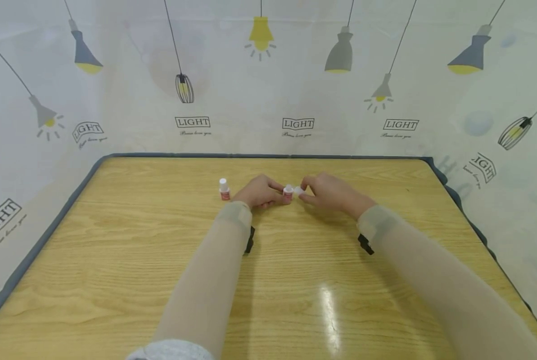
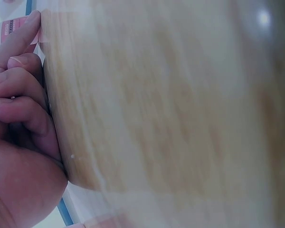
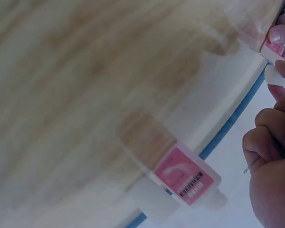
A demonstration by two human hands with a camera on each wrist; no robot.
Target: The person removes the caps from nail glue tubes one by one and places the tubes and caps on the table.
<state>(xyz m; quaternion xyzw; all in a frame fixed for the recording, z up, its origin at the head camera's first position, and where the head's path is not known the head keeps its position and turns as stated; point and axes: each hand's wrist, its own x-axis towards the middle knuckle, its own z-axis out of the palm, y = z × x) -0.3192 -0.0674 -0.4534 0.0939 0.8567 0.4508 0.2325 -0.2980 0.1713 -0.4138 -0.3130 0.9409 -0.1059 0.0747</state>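
Nearest, at the bottom edge left of centre in the head view, lies a light grey cloth cuff (image 1: pixel 171 350). Farther up, small black blocks (image 1: pixel 250 240) sit at both wrists, probably strapped there so the cameras face the fingers.

Above the frame's centre, the left hand (image 1: pixel 262 192) pinches a small white plastic bottle with a pink label (image 1: pixel 288 194) upright, its pale nozzle bare. The heel and curled lower fingers rest on the glossy yellow-brown wooden table (image 1: pixel 160 280), which likely steadies the grip. Just right of it, the right hand (image 1: pixel 333 192) pinches a small white plastic cap (image 1: pixel 298 191) by thumb and fingertips, presumably for fine control; whether cap and bottle touch, I cannot tell.

In the right wrist view, at lower centre, another pink-labelled white bottle (image 3: pixel 185 176) stands with its nozzle bare, beside a blurred white block (image 3: pixel 152 198), perhaps its cap. Left of the left hand in the head view stands a white-capped, pink-labelled bottle (image 1: pixel 224 190), apart and outside either grip.

Behind runs the table's dark blue-grey edging (image 1: pixel 268 156), then a pale lamp-printed cloth (image 1: pixel 232 90).
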